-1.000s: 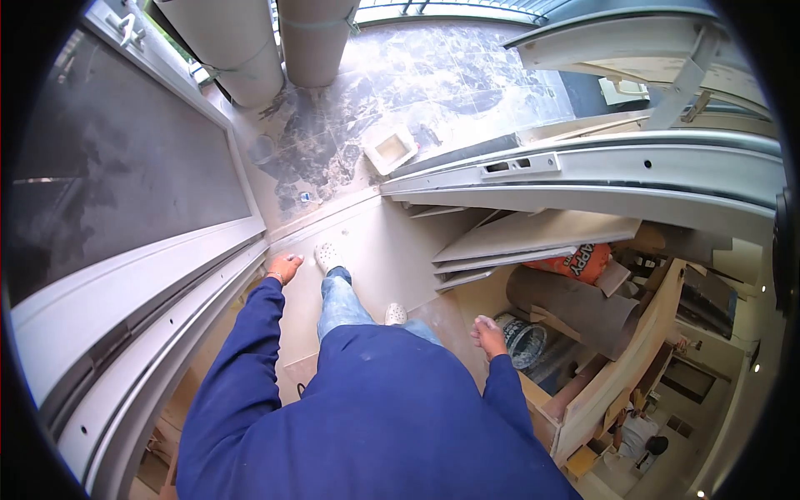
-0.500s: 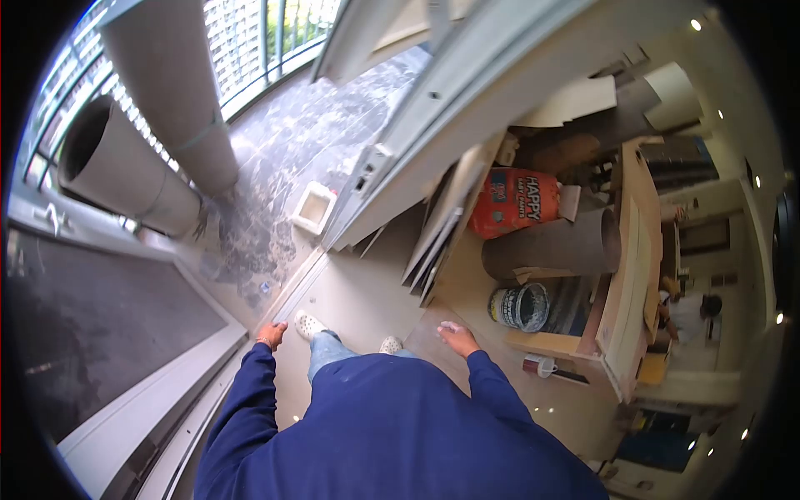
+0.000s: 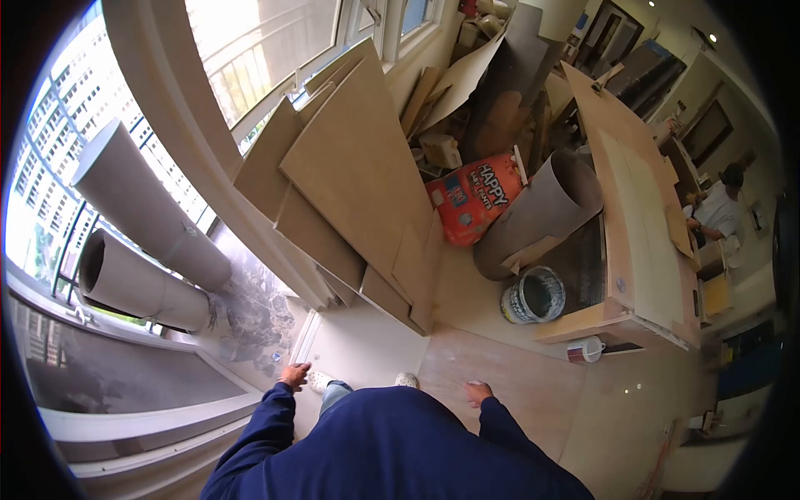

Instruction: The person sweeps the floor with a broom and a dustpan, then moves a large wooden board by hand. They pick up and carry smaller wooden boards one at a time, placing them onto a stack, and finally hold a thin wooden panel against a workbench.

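My left hand (image 3: 295,376) hangs low in front of my body, beside the door track (image 3: 307,337) and near my shoe (image 3: 318,381). Its fingers are loosely bent and apart, with nothing seen in them. On the other side, my right hand (image 3: 477,392) hovers above the brown floor panel (image 3: 483,358), loosely open and holding nothing visible. Several large boards (image 3: 358,167) lean against the window wall ahead. To their right are a red bag (image 3: 479,200), a grey rolled sheet (image 3: 542,217) and a paint-stained bucket (image 3: 533,296).
Two big grey rolls (image 3: 150,208) lean by the balcony railing at left, past a framed glass panel (image 3: 125,367). A wooden workbench (image 3: 637,233) stands at right, with a white-and-red tub (image 3: 586,349) by its foot. Farther right is another person (image 3: 718,208).
My view has turned and lifted, bringing the leaning boards fully into sight. The white container on the balcony floor no longer shows. Both hands sit lower in view and remain without a visible object.
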